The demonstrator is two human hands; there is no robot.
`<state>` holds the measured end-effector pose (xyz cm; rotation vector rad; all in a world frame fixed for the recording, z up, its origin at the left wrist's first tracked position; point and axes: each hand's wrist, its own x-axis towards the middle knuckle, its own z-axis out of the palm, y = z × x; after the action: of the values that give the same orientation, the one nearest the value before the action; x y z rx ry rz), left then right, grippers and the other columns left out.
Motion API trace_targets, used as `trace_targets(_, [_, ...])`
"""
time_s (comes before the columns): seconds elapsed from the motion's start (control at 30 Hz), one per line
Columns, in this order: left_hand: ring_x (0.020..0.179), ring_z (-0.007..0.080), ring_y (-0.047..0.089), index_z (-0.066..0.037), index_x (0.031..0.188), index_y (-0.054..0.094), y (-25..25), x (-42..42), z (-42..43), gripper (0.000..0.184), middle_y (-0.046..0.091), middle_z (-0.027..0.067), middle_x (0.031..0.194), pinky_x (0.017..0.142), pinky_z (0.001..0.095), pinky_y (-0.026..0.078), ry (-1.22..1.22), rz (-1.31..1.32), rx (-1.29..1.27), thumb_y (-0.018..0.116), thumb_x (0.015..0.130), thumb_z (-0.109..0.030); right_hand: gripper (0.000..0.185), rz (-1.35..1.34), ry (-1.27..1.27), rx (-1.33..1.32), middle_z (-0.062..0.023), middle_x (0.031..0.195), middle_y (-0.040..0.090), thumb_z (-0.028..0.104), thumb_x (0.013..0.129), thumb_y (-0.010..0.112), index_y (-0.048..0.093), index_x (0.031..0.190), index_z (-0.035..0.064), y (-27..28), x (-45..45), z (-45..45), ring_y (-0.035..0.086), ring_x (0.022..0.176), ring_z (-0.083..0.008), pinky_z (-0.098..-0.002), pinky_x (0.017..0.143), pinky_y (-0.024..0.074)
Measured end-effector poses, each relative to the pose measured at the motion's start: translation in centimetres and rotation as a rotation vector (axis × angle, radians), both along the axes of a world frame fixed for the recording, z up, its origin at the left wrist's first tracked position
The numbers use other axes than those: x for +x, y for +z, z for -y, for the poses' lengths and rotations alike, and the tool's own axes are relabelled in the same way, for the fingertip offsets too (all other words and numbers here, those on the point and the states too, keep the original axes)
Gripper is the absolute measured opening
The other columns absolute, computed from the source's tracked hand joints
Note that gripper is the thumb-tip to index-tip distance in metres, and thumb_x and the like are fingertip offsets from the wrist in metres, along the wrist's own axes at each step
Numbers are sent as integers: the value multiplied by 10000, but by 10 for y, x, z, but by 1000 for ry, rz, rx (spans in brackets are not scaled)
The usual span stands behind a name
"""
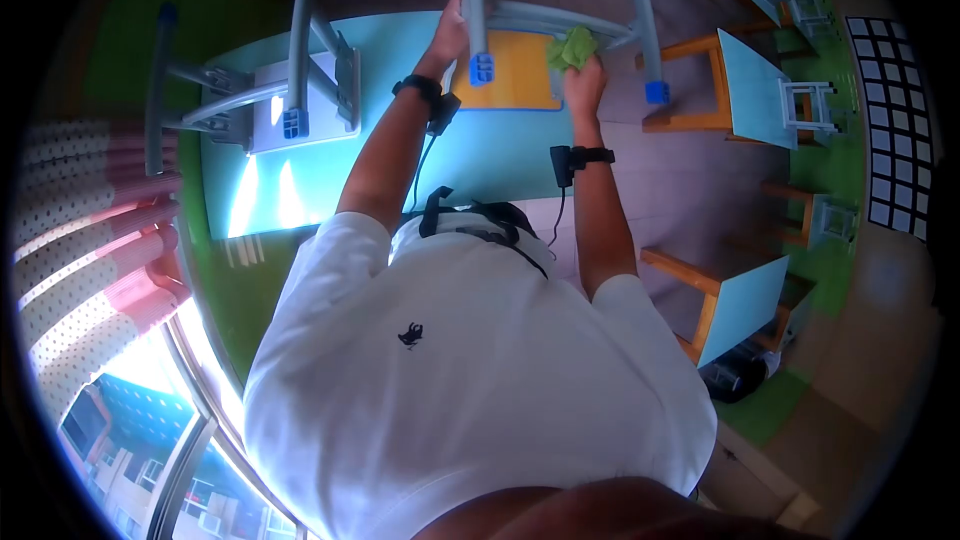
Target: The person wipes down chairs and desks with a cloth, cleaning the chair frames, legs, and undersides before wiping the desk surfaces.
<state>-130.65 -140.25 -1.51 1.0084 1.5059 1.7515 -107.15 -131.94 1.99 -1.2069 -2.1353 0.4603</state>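
Note:
An upturned chair with grey legs and blue end caps rests on the light-blue table [480,160]; its orange panel [510,70] has a blue rim. My left hand [452,32] is at one grey leg [476,0] of this chair, closed around its frame, with some fingers hidden behind the metal. In my right hand [584,85] is a crumpled green cloth [573,47], gripped at the panel's right edge near the grey crossbar. Both wrists carry black straps with small boxes and cables.
A second upturned chair [300,90] with grey legs stands on the table's left part. Wooden-framed light-blue tables [760,90] line the right side. Polka-dot curtains [90,230] and a bright window [150,440] are at lower left.

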Motion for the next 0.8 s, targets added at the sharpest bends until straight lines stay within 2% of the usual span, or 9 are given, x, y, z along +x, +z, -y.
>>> trace_targets(0.13, [941,154,507,-51,1120,468,-5,-2,-2,336,524,53,976,878,321,430,18,-73,-69,605,941,-300,286,-156,-60,88,-221,1041,633,46,754,606,630,1038,15,-10,-22,7,580,961,-450,-499,829,467])
trace_targets(0.27, [976,159,508,-58,1152,462,-4,-4,0,361,532,55,1003,899,328,426,-77,28,-29,609,938,-308,218,-137,144,51,-219,1059,630,78,757,649,667,965,14,-11,-59,39,598,953,-418,-467,835,492])
trace_targets(0.33, [995,152,508,-66,1165,463,-2,-7,-1,358,536,51,1037,907,325,424,-100,-4,-26,608,940,-304,255,-19,182,-37,-215,1089,615,93,765,654,647,1010,20,-8,-77,62,595,980,-397,-460,833,502])
trace_targets(0.43, [1012,146,506,-76,1172,464,-2,-6,-1,352,533,44,1058,904,327,426,-85,-16,56,604,943,-303,299,-4,212,88,-194,1105,599,115,778,657,619,1063,31,-17,-95,79,591,980,-399,-469,816,507])
trace_targets(0.53, [988,138,506,-82,1180,465,-4,-10,-1,358,526,34,1021,890,328,433,-159,-5,43,602,945,-314,327,-29,217,75,-181,1102,585,138,800,652,597,1112,57,-10,-76,65,583,980,-409,-469,820,502])
trace_targets(0.57, [988,138,506,-82,1180,465,-4,-10,-1,358,526,34,1021,890,328,433,-163,-6,43,602,945,-314,298,-42,165,-10,-179,1081,588,153,823,619,604,1107,61,-4,-66,57,580,973,-417,-474,824,492])
trace_targets(0.63, [959,132,505,-84,1190,465,-7,-13,0,375,519,27,975,869,326,441,-165,-66,53,600,945,-335,300,-98,84,14,-178,1081,596,163,824,598,604,1108,64,-10,-44,29,580,976,-422,-481,822,482])
trace_targets(0.7, [946,130,504,-85,1191,465,-6,-16,0,380,515,26,958,859,326,444,-174,-82,58,598,946,-343,317,-304,-60,-172,-189,1077,602,151,808,585,603,1105,45,-33,-14,-12,575,990,-430,-491,821,473])
trace_targets(0.8, [946,133,502,-86,1185,464,0,-12,4,379,518,28,963,843,326,447,-179,-96,59,592,948,-352,350,-300,-161,-26,-209,1038,608,136,772,599,602,1110,46,-31,24,-36,565,986,-449,-497,832,461])
